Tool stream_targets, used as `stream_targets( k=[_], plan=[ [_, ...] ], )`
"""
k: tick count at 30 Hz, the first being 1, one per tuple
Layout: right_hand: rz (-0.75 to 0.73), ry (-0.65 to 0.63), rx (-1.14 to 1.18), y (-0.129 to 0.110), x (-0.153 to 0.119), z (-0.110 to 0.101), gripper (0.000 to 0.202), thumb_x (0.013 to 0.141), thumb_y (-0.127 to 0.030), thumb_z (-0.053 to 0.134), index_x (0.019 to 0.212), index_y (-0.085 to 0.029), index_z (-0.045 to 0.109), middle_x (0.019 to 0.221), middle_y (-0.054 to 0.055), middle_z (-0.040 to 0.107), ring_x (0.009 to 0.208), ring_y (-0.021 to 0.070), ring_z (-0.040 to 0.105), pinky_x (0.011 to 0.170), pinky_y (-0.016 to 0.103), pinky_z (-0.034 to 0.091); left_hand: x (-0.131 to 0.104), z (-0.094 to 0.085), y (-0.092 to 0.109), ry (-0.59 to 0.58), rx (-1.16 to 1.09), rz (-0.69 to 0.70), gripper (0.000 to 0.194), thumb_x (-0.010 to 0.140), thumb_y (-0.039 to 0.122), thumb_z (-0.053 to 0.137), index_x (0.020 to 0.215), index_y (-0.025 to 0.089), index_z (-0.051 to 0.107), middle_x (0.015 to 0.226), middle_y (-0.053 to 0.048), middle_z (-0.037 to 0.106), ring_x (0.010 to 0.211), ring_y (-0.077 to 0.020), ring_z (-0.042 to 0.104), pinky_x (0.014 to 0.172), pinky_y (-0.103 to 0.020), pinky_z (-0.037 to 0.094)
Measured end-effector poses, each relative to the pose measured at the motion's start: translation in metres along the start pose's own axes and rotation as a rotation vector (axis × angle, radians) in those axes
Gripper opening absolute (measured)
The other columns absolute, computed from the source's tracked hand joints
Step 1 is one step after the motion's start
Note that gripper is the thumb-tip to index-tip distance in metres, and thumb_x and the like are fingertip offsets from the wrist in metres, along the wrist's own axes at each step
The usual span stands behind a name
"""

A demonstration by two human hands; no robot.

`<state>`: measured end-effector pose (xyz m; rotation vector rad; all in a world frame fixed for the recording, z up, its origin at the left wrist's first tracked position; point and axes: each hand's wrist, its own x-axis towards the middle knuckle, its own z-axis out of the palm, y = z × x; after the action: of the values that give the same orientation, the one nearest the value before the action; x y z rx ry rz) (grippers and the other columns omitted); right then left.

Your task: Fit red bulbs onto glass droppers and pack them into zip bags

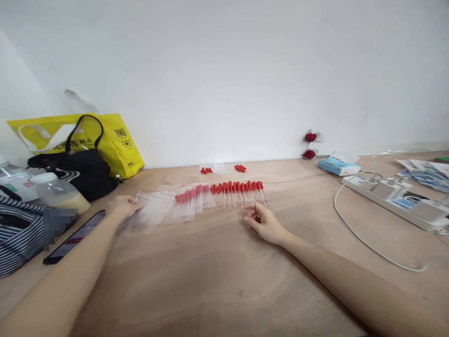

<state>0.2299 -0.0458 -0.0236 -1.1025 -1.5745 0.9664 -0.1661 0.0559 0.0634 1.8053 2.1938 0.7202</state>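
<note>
My left hand (123, 208) is at the left end of a fanned row of clear zip bags (154, 206), its fingertips closed on the edge of one bag, slightly blurred. Some bags farther right hold droppers with red bulbs (189, 194), overlapping one another. Beside them lies a row of loose droppers (238, 188), red bulbs toward the wall and clear tapered tubes toward me. My right hand (264, 223) rests just in front of that row's right part, fingers loosely curled, thumb and forefinger apart, with nothing seen between them.
Small bags with red bulbs (240, 168) lie by the wall. At left are a phone (75, 236), a striped bag (19, 234), bottles (59, 192), a black bag (87, 171) and a yellow bag (122, 145). A tissue pack (338, 166) and corded power strip (389, 201) sit right.
</note>
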Motion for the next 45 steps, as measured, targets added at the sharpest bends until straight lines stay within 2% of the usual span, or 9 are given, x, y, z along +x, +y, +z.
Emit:
stream_targets(
  k=[5,7,9,14,17,21,29,34,45],
  plan=[
    [0.004,0.005,-0.018,0.000,0.000,0.000,0.026,0.072,-0.027,0.055,0.095,-0.017,0.047,0.070,-0.002,0.049,0.059,0.0086,0.045,0.057,0.023,0.038,-0.017,-0.018,0.024,0.101,0.051,-0.058,0.027,0.069,0.041,0.056,0.079,0.016,0.056,0.068,-0.001,0.054,0.085,-0.0253,0.048,0.062,-0.025,0.034],
    [0.007,0.004,-0.021,0.001,0.000,0.000,0.024,0.072,-0.028,0.054,0.093,-0.017,0.049,0.070,-0.001,0.050,0.059,0.0088,0.046,0.057,0.023,0.038,-0.029,-0.018,0.044,0.021,-0.143,-0.044,0.033,0.073,0.043,0.053,0.087,0.013,0.055,0.076,0.000,0.057,0.072,-0.0149,0.049,0.056,-0.019,0.034],
    [0.010,0.001,-0.029,0.002,-0.001,-0.003,0.023,0.072,-0.029,0.054,0.092,-0.017,0.051,0.069,-0.001,0.050,0.059,0.0091,0.046,0.056,0.023,0.039,-0.047,-0.011,0.069,-0.230,-0.428,0.004,0.043,0.068,0.048,0.058,0.091,0.012,0.054,0.084,0.000,0.058,0.062,-0.0082,0.047,0.052,-0.017,0.033],
    [0.028,0.027,-0.202,0.000,-0.006,-0.022,0.018,0.073,-0.029,0.052,0.085,-0.016,0.056,0.066,0.000,0.054,0.055,0.0092,0.046,0.053,0.023,0.038,-0.103,0.047,0.128,-0.613,-0.391,0.225,0.041,0.066,0.050,0.058,0.083,0.013,0.055,0.070,-0.001,0.058,0.053,-0.0103,0.050,0.047,-0.020,0.036],
    [0.030,0.026,-0.347,-0.003,-0.009,-0.035,0.013,0.073,-0.026,0.051,0.078,-0.016,0.058,0.068,0.001,0.058,0.055,0.0096,0.047,0.054,0.023,0.038,-0.127,0.088,0.146,-0.495,-0.150,0.527,0.028,0.073,0.038,0.054,0.089,0.015,0.057,0.077,-0.004,0.061,0.071,-0.0182,0.056,0.064,-0.030,0.042],
    [0.020,-0.034,-0.423,-0.007,-0.011,-0.043,0.012,0.073,-0.025,0.052,0.072,-0.016,0.059,0.061,0.000,0.057,0.052,0.0093,0.046,0.050,0.021,0.036,-0.140,0.105,0.147,-0.196,0.044,0.815,0.039,0.075,0.034,0.053,0.111,0.018,0.049,0.109,-0.009,0.054,0.101,-0.0256,0.048,0.087,-0.041,0.037],
    [-0.119,-0.215,-0.376,-0.013,-0.017,-0.038,0.022,0.079,-0.035,0.051,0.079,-0.017,0.063,0.067,0.001,0.058,0.059,0.0106,0.049,0.055,0.022,0.038,-0.160,0.084,0.119,-0.573,0.121,0.984,0.057,0.082,0.051,0.038,0.132,0.024,0.030,0.141,-0.006,0.025,0.128,-0.0243,0.022,0.103,-0.044,0.021],
    [-0.231,-0.318,-0.410,-0.019,-0.018,-0.039,0.029,0.081,-0.041,0.048,0.082,-0.018,0.065,0.077,0.004,0.061,0.072,0.0133,0.053,0.068,0.026,0.041,-0.163,0.086,0.122,-0.602,0.146,0.955,0.060,0.081,0.054,0.038,0.131,0.022,0.031,0.141,-0.006,0.025,0.129,-0.0229,0.021,0.105,-0.044,0.017],
    [-0.252,-0.337,-0.403,-0.021,-0.020,-0.039,0.028,0.077,-0.042,0.054,0.080,-0.018,0.066,0.074,0.004,0.060,0.071,0.0129,0.054,0.068,0.026,0.042,-0.157,0.084,0.119,-0.629,0.161,0.949,0.063,0.081,0.056,0.036,0.133,0.021,0.028,0.141,-0.006,0.022,0.130,-0.0214,0.019,0.105,-0.042,0.018]
  ],
)
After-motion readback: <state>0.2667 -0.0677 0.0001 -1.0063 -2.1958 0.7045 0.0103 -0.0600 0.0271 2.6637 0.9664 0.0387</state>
